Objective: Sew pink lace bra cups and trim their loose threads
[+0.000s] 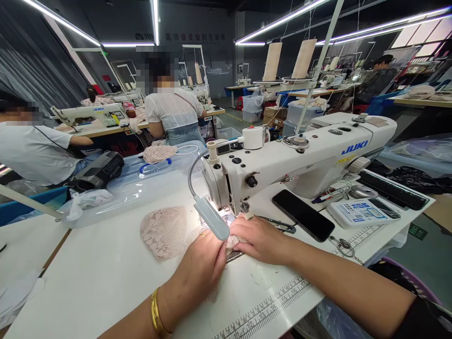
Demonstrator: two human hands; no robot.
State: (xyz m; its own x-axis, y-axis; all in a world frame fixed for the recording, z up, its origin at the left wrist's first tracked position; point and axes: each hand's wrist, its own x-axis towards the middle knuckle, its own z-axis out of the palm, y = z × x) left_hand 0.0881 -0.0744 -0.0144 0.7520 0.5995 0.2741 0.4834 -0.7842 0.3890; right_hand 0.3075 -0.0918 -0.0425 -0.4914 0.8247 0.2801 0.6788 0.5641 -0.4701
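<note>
Pressing lace piece (233,241) flat under the needle (243,210), our left hand (206,261) and right hand (259,240) risk pricked fingertips, we judge.

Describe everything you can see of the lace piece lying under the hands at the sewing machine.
The lace piece is pale pink, openwork, with a rounded, cup-like outline. It lies flat on the white table, its larger part spread out to the left of the needle area. Its right end runs under the small lamp toward the presser foot, brightly lit there. The left hand and the right hand press down on that end. How far it reaches under the machine cannot be seen.
</note>
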